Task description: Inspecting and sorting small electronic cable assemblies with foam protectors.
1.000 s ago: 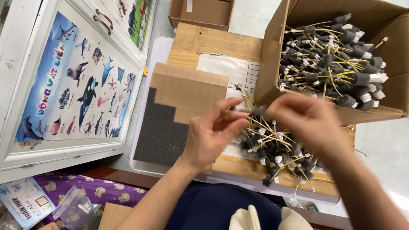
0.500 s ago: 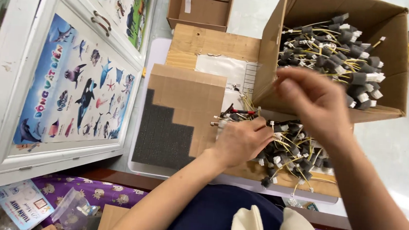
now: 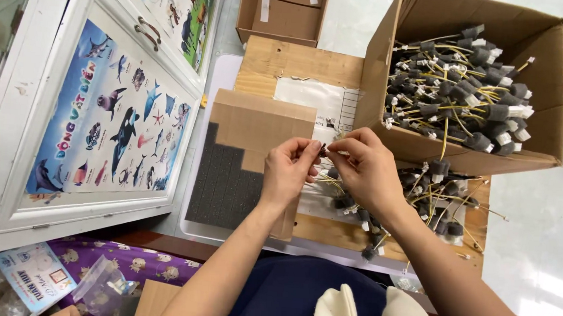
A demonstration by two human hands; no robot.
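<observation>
My left hand (image 3: 290, 172) and my right hand (image 3: 363, 169) meet over the work board, fingertips pinching one small wired part (image 3: 325, 152) between them. Below the right hand lies a loose pile of yellow-wired parts with dark foam sleeves (image 3: 427, 201). To the left of my left hand lies a cardboard piece (image 3: 257, 126) with a dark grey foam pad (image 3: 223, 190) on it.
A large open cardboard box (image 3: 537, 83) at the right holds several more foam-sleeved wire parts (image 3: 461, 91). A wooden board (image 3: 301, 64) lies under the work. A white door with a sea-animal poster (image 3: 109, 119) stands at the left. A smaller box (image 3: 285, 10) sits at the back.
My right hand came down from the box's edge and my left hand rose from the pile; both now pinch one wired part together.
</observation>
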